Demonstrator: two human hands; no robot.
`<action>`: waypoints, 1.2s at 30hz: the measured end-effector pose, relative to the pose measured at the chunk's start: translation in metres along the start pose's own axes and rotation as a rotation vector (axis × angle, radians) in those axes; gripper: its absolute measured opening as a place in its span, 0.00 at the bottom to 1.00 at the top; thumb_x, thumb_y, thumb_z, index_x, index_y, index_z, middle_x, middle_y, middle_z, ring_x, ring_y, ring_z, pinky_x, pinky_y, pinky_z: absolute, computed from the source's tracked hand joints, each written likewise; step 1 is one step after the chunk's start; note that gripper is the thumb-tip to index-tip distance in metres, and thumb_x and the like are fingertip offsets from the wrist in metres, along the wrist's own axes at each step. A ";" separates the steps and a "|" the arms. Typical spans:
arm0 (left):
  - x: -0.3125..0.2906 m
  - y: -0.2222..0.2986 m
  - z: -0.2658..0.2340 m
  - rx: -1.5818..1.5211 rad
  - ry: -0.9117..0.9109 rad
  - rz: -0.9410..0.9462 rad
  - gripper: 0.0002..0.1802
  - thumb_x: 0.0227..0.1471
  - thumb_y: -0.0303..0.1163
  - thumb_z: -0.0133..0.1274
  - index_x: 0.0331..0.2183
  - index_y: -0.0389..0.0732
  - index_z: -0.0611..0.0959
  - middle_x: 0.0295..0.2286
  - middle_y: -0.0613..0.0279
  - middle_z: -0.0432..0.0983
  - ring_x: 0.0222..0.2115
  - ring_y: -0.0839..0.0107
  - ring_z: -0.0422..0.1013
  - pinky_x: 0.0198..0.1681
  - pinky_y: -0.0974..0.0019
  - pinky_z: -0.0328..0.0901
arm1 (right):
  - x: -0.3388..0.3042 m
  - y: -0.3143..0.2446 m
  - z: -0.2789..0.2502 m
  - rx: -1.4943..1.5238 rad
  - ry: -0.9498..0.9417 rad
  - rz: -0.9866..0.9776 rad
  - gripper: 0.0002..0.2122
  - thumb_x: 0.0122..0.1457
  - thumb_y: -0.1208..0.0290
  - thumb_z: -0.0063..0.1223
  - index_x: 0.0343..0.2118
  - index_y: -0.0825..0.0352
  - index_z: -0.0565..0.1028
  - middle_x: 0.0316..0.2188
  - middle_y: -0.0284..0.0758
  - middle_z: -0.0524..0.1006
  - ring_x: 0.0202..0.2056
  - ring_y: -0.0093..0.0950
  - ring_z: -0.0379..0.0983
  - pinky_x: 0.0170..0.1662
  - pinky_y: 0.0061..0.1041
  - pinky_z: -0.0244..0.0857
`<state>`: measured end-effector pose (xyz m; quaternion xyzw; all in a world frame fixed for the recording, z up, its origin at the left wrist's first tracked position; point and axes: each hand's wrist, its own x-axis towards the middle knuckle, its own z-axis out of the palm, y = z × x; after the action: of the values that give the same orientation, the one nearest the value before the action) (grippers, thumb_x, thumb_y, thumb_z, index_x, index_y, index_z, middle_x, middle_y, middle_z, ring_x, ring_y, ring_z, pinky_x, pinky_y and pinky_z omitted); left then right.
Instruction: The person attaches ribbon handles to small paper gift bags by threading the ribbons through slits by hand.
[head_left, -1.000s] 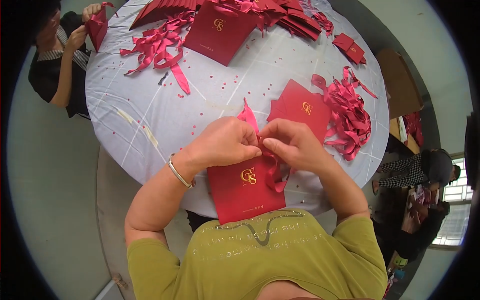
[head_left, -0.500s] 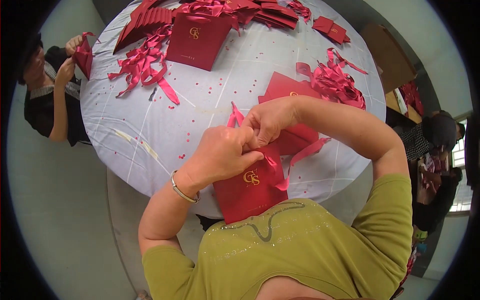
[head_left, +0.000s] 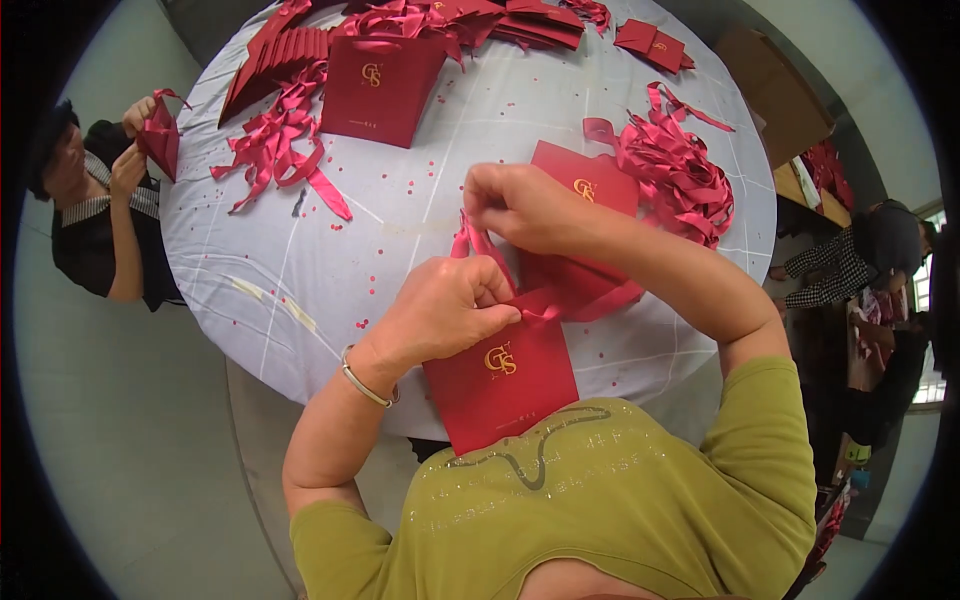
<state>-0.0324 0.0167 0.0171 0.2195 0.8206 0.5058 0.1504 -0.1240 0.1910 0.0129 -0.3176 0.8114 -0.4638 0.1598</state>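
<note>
Bag lies before you at the near edge of the table; I judge it only partly finished. Beyond it, flat bags and the ribbon heap look unused. Your left hand pinches ribbon at the bag's top; your right hand curls above, its grip I cannot tell. One end trails loose.

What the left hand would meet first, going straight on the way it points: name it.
Most likely the pink ribbon by the top of the red bag, just ahead of the left hand; they may already touch, as depth is unclear.
</note>
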 end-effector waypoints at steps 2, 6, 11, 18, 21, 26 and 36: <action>0.000 -0.004 0.002 0.028 -0.014 -0.029 0.09 0.45 0.25 0.65 0.24 0.35 0.79 0.19 0.65 0.78 0.20 0.85 0.70 0.22 0.75 0.66 | 0.012 -0.006 -0.001 -0.121 0.124 -0.017 0.05 0.53 0.80 0.55 0.33 0.69 0.72 0.24 0.38 0.76 0.28 0.26 0.73 0.34 0.26 0.68; 0.003 -0.007 0.002 0.077 -0.019 -0.075 0.09 0.44 0.26 0.66 0.24 0.34 0.80 0.20 0.63 0.79 0.21 0.82 0.71 0.24 0.74 0.67 | 0.020 0.013 0.012 -0.271 0.155 -0.132 0.06 0.52 0.79 0.56 0.32 0.70 0.72 0.28 0.42 0.78 0.32 0.37 0.78 0.35 0.32 0.70; 0.004 -0.007 0.001 0.135 -0.016 -0.114 0.09 0.43 0.27 0.66 0.25 0.34 0.81 0.21 0.62 0.80 0.21 0.79 0.73 0.25 0.72 0.68 | 0.014 0.021 0.020 -0.266 0.292 -0.163 0.06 0.53 0.78 0.57 0.31 0.70 0.71 0.26 0.42 0.78 0.29 0.38 0.78 0.33 0.32 0.71; 0.005 -0.011 0.002 0.146 -0.024 -0.104 0.09 0.43 0.28 0.66 0.24 0.34 0.81 0.20 0.62 0.79 0.21 0.80 0.73 0.24 0.72 0.68 | 0.019 0.026 0.019 -0.205 0.363 -0.119 0.06 0.52 0.78 0.58 0.31 0.71 0.72 0.25 0.42 0.78 0.28 0.34 0.78 0.33 0.29 0.71; 0.005 -0.012 0.002 0.149 -0.035 -0.116 0.10 0.44 0.28 0.66 0.24 0.34 0.81 0.20 0.62 0.79 0.20 0.80 0.72 0.24 0.72 0.67 | 0.017 0.029 0.020 -0.203 0.385 -0.146 0.06 0.52 0.78 0.59 0.30 0.71 0.72 0.25 0.42 0.78 0.28 0.32 0.78 0.33 0.28 0.71; 0.006 -0.012 0.003 0.158 -0.042 -0.121 0.10 0.44 0.28 0.66 0.24 0.34 0.81 0.19 0.62 0.78 0.20 0.80 0.72 0.23 0.73 0.67 | 0.014 0.031 0.018 -0.196 0.400 -0.147 0.06 0.52 0.77 0.58 0.30 0.70 0.72 0.25 0.43 0.78 0.29 0.37 0.78 0.34 0.31 0.71; 0.003 -0.018 0.005 0.130 -0.016 -0.107 0.12 0.42 0.35 0.64 0.22 0.36 0.81 0.20 0.56 0.79 0.21 0.65 0.76 0.26 0.63 0.68 | 0.017 0.028 0.019 -0.156 0.404 -0.059 0.06 0.52 0.76 0.58 0.30 0.70 0.73 0.26 0.45 0.78 0.30 0.40 0.78 0.34 0.34 0.71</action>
<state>-0.0368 0.0148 -0.0015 0.1887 0.8610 0.4409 0.1694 -0.1360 0.1778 -0.0205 -0.2531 0.8508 -0.4583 -0.0449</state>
